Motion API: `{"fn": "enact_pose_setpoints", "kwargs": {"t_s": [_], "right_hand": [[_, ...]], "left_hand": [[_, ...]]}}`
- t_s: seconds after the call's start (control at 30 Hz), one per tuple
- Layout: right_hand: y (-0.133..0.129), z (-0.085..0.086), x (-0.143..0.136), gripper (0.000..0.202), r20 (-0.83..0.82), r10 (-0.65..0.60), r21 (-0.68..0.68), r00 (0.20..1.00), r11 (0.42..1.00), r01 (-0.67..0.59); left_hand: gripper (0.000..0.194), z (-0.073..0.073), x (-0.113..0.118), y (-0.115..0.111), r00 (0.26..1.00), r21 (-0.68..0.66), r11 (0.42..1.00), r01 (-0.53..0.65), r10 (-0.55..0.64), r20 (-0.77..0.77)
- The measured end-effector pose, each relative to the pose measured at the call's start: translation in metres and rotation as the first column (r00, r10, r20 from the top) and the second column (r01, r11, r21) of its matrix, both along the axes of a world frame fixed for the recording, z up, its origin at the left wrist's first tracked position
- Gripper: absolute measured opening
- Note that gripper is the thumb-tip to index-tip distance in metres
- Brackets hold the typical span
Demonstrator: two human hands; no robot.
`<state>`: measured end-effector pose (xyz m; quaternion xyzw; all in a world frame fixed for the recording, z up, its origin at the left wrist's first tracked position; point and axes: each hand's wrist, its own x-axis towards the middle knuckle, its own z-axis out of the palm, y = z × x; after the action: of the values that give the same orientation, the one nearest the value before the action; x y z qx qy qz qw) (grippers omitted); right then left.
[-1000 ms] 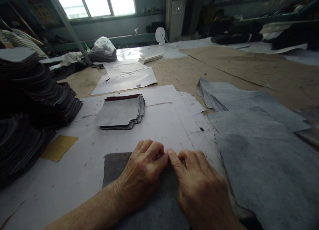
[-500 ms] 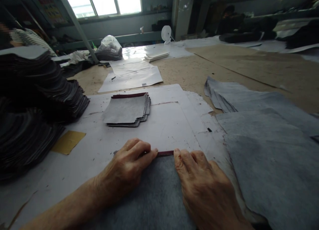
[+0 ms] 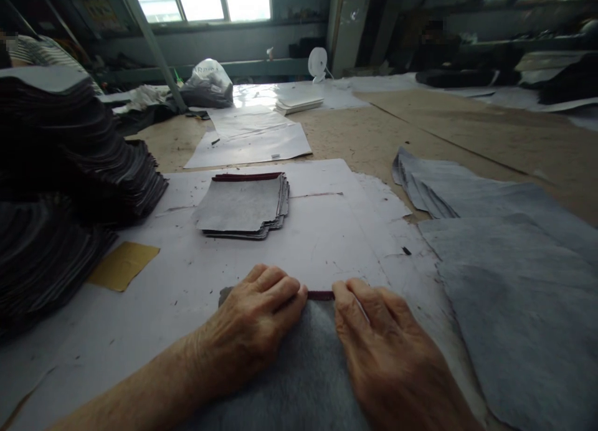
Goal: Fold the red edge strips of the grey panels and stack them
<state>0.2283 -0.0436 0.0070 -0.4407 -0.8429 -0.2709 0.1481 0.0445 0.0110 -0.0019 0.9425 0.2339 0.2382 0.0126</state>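
Note:
A grey sheet of fabric lies in front of me, with a narrow dark maroon strip along its far edge. My left hand is closed on that edge, fingers curled and thumb and fingertips pressed at the strip's left part. A short gap away, my right hand pinches the same edge with bent fingers. Only a little of the strip shows between the two hands. Its outer parts are mostly hidden under my fingers. Beyond my hands sits a small stack of grey pieces with maroon far edges.
Tall piles of dark pieces stand on the left beside a yellow card. Large grey sheets cover the right side. White paper lies under the work. Farther back are a plastic bag, a small white fan and a person in stripes.
The view has shifted slightly. Both hands stay on the fabric's edge, a little lower and farther right in the picture, and more of the sheet's left corner shows.

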Motion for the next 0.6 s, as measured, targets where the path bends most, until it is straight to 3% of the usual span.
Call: {"fn": "enact_pose_setpoints", "kwargs": {"t_s": [0.13, 0.23, 0.33, 0.5, 0.6], "right_hand": [[0.008, 0.004, 0.014, 0.038, -0.049, 0.039, -0.015, 0.998, 0.999, -0.04], [0.008, 0.0, 0.025, 0.033, -0.195, 0.012, -0.037, 0.981, 0.999, -0.019], [0.007, -0.002, 0.025, 0.026, -0.306, -0.042, -0.053, 0.951, 0.998, 0.027], [0.007, 0.011, 0.016, 0.026, -0.322, -0.141, 0.035, 0.936, 0.986, 0.161], [0.009, 0.013, 0.007, 0.028, -0.278, -0.03, 0.046, 0.96, 0.998, 0.045]], "left_hand": [[0.025, 0.0, -0.001, 0.0, 1.0, -0.008, 1.0, 0.0, 0.0, -0.003], [0.025, 0.0, 0.0, 0.001, 1.0, 0.017, 1.0, 0.013, -0.013, -0.004], [0.026, 0.001, 0.001, 0.001, 1.0, 0.046, 0.999, 0.021, -0.02, -0.015], [0.027, 0.004, 0.001, 0.001, 0.999, 0.05, 0.999, 0.02, -0.017, -0.045], [0.026, 0.006, 0.002, 0.0, 0.999, 0.065, 0.998, 0.023, -0.019, -0.049]]}}
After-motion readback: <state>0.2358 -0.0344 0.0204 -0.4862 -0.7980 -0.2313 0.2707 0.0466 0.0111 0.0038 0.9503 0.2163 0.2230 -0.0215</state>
